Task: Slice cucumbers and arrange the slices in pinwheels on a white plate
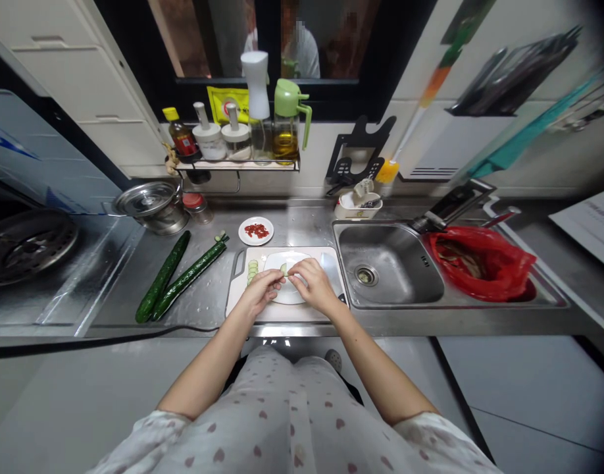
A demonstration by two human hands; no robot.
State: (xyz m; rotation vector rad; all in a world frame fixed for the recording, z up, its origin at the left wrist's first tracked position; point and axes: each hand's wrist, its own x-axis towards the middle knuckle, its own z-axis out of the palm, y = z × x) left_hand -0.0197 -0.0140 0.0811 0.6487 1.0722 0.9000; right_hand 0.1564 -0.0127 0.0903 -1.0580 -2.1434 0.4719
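A white cutting board [326, 263] lies on the steel counter with a white plate [292, 297] on it. My left hand [261, 291] and my right hand [312, 282] meet over the plate, fingers pinched together near a pale cucumber slice [283, 268]. What the fingertips hold is too small to make out. A row of cucumber slices [252, 270] lies on the board's left side. Two whole cucumbers [176, 276] lie on the counter left of the board.
A small plate of red chilies [256, 231] sits behind the board. The sink [388, 263] is to the right, with a red bag [482, 262] in its far basin. A lidded pot [151, 205], a stove [25, 243] and a condiment shelf [237, 163] stand left and behind.
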